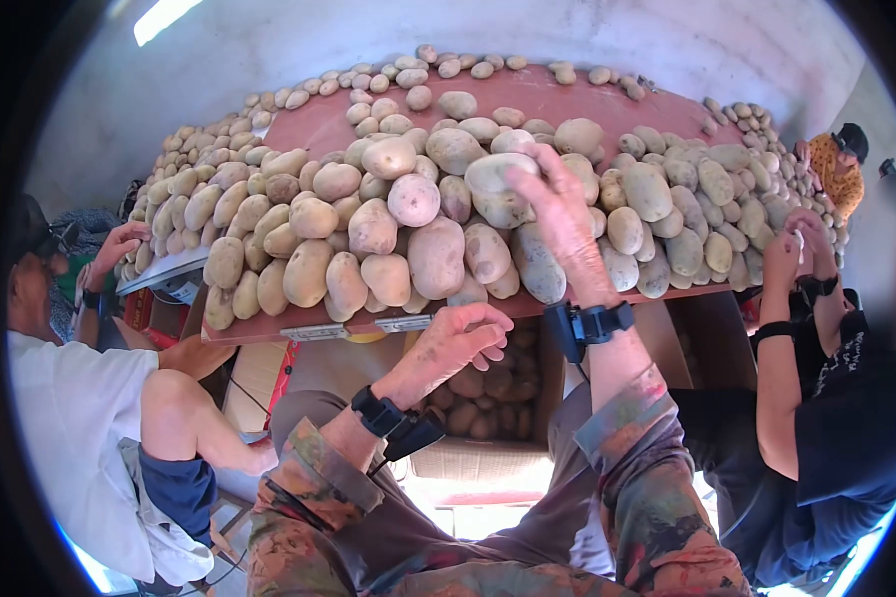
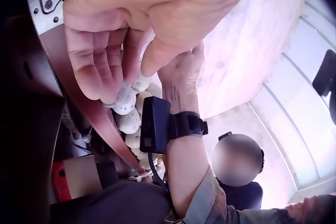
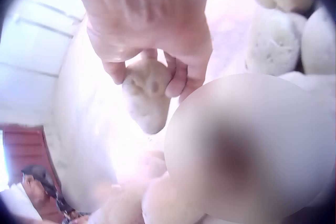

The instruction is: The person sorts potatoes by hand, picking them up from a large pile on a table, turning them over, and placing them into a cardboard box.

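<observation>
My right hand (image 1: pixel 562 214) grips a large potato (image 1: pixel 498 189) above the front of the heap. In the right wrist view that hand (image 3: pixel 152 29) pinches the potato (image 3: pixel 147 98) between thumb and fingers, its lower end hanging free. My left hand (image 1: pixel 448 348) hovers just off the table's front edge, fingers loosely bent and holding nothing; the left wrist view shows the same empty hand (image 2: pixel 142 29). Potatoes of mixed sizes lie piled behind both hands, among them a big oblong one (image 1: pixel 436 259).
The red-brown table (image 1: pixel 528 95) has metal hinges (image 1: pixel 343 331) on its front edge. Below it stands a cardboard box (image 1: pixel 478 460) with potatoes inside. People sit at left (image 1: pixel 90 398) and right (image 1: pixel 846 418); another (image 1: pixel 836 174) is at the far right.
</observation>
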Demonstrator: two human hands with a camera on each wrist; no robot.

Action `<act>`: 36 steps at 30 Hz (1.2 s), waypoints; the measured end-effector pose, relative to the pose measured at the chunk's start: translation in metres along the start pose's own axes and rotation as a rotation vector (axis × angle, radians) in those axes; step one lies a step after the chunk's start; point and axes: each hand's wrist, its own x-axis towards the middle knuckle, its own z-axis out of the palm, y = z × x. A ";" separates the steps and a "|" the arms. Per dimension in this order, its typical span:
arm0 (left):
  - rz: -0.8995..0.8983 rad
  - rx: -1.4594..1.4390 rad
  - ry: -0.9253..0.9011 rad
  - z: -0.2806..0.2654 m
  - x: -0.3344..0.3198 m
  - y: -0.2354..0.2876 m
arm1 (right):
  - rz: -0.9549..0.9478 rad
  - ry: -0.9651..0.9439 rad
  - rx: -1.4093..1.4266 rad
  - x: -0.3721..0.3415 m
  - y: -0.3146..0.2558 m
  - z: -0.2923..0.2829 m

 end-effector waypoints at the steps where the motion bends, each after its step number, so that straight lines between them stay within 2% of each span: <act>1: 0.002 -0.003 -0.012 -0.002 -0.001 -0.001 | -0.002 0.002 -0.002 -0.002 -0.003 -0.011; 3: 0.002 -0.014 -0.031 -0.002 -0.003 -0.003 | 0.225 -0.236 0.371 -0.011 -0.011 -0.033; 5: -0.014 0.015 0.014 -0.004 -0.004 -0.004 | 0.251 -0.272 0.331 -0.025 -0.019 -0.044; 7: -0.031 0.015 0.029 -0.005 -0.006 -0.004 | 0.247 -0.554 0.197 -0.034 -0.024 -0.052; 8: -0.042 0.007 0.036 -0.006 -0.006 -0.005 | 0.376 -0.647 0.100 -0.040 -0.030 -0.058; 9: -0.052 0.000 0.045 -0.007 -0.006 -0.006 | 0.469 -0.699 0.117 -0.047 -0.029 -0.053; 14: -0.058 0.050 0.022 -0.006 -0.006 -0.004 | 0.431 -1.018 -0.424 -0.062 -0.030 -0.036; 19: -0.050 0.079 0.016 -0.007 -0.005 -0.007 | 0.270 -1.034 -0.563 -0.069 -0.022 -0.022; 21: -0.024 0.068 0.021 -0.001 -0.005 -0.011 | 0.219 -0.954 -0.656 -0.072 -0.010 -0.020; 24: 0.001 0.029 -0.003 -0.001 -0.003 -0.015 | 0.132 -0.937 -0.663 -0.071 -0.002 -0.021; 31: 0.012 0.137 -0.010 -0.004 -0.004 -0.003 | 0.200 -0.920 -0.572 -0.068 -0.003 -0.023; 33: 0.013 0.128 0.016 -0.005 -0.006 -0.004 | 0.134 -0.836 -0.531 -0.068 -0.003 -0.021; 36: 0.027 0.060 -0.012 -0.005 -0.003 -0.006 | 0.057 -0.818 -0.572 -0.067 -0.007 -0.017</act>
